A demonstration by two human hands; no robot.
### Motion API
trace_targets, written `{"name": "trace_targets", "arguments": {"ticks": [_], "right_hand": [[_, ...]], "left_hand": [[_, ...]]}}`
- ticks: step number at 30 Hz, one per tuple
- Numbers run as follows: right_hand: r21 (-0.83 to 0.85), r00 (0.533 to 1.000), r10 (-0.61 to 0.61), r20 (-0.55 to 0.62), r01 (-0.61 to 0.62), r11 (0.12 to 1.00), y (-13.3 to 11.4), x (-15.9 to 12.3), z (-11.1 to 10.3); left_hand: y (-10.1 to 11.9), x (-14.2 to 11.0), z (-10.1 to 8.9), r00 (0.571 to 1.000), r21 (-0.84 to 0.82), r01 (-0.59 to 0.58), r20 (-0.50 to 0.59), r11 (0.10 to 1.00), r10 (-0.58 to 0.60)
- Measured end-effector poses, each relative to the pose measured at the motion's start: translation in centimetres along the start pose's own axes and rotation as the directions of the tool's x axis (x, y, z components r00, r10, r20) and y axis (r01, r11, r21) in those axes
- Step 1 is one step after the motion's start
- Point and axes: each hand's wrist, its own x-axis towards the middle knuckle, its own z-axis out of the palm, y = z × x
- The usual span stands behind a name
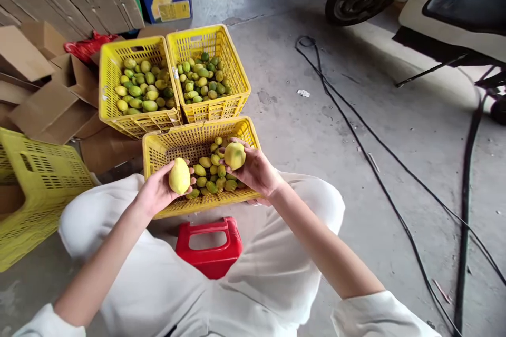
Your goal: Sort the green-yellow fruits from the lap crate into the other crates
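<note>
My left hand is closed round a yellow lemon, held above the left part of the near yellow crate. In my right hand sits a second lemon, yellow with a greenish patch, over the crate's right side. Inside that crate, green and yellow lemons lie toward the right; my hands hide some of them. Two more yellow crates stand just behind, the left one and the right one, both holding many green-yellow lemons.
A red plastic stool is between my legs. Another yellow crate stands at left, near opened cardboard boxes. A blue carton is at the back. Black cables cross the concrete floor at right, near a parked vehicle.
</note>
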Motion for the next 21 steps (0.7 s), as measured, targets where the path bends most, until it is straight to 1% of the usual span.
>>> {"name": "trace_targets", "arguments": {"ticks": [2, 3, 5, 6, 8, 10, 12, 14, 16, 18, 19, 20, 21], "right_hand": [[-0.021, 0.998, 0.034, 0.058, -0.033, 0.999, 0.0, -0.7, 0.0], [-0.043, 0.995, 0.048, 0.082, -0.045, 0.998, 0.1, -0.8, -0.1], [-0.084, 0.992, 0.066, 0.11, -0.057, 0.995, 0.6, -0.7, -0.3], [-0.099, 0.991, 0.07, 0.115, -0.058, 0.993, 1.0, -0.4, -0.4], [-0.13, 0.99, 0.064, 0.123, -0.048, 0.99, 1.9, 0.3, -0.5], [-0.169, 0.992, 0.048, 0.121, -0.027, 0.985, 2.6, 1.1, -0.5], [-0.179, 0.996, 0.018, 0.091, -0.001, 0.984, 3.0, 1.7, -0.5], [-0.134, 0.998, 0.004, 0.061, 0.004, 0.991, 3.1, 2.0, -0.5], [-0.089, 0.998, 0.02, 0.063, -0.014, 0.996, 2.9, 2.1, -0.5], [-0.09, 0.996, 0.043, 0.073, -0.037, 0.995, 2.6, 2.0, -0.5], [-0.103, 0.996, 0.052, 0.072, -0.045, 0.994, 2.5, 2.0, -0.5], [-0.116, 0.996, 0.059, 0.069, -0.051, 0.992, 2.4, 1.9, -0.5], [-0.124, 0.995, 0.068, 0.069, -0.059, 0.99, 2.4, 1.9, -0.4]], "left_hand": [[-0.1, 0.0, -0.1, 0.991, -0.038, -0.065, 0.115, 0.997, 0.069], [-0.2, 0.1, -0.1, 0.977, -0.055, -0.108, 0.181, 0.993, 0.116], [-0.3, 0.4, -0.4, 0.934, -0.079, -0.186, 0.294, 0.979, 0.201], [-0.3, 0.5, -0.5, 0.915, -0.089, -0.205, 0.335, 0.975, 0.223], [-0.2, 0.7, -0.6, 0.895, -0.108, -0.199, 0.384, 0.974, 0.226], [-0.2, 0.8, -0.5, 0.89, -0.117, -0.174, 0.406, 0.978, 0.207], [-0.3, 1.1, -0.2, 0.888, -0.101, -0.17, 0.417, 0.98, 0.197], [-0.5, 1.7, 0.2, 0.878, -0.073, -0.211, 0.424, 0.975, 0.221], [-0.7, 2.3, 0.6, 0.856, -0.055, -0.266, 0.446, 0.962, 0.262], [-0.9, 2.9, 1.0, 0.832, -0.06, -0.317, 0.461, 0.947, 0.308], [-0.9, 3.2, 1.1, 0.829, -0.071, -0.328, 0.456, 0.942, 0.323], [-0.9, 3.4, 1.3, 0.835, -0.089, -0.328, 0.437, 0.94, 0.333], [-0.8, 3.5, 1.4, 0.852, -0.114, -0.317, 0.403, 0.941, 0.336]]}}
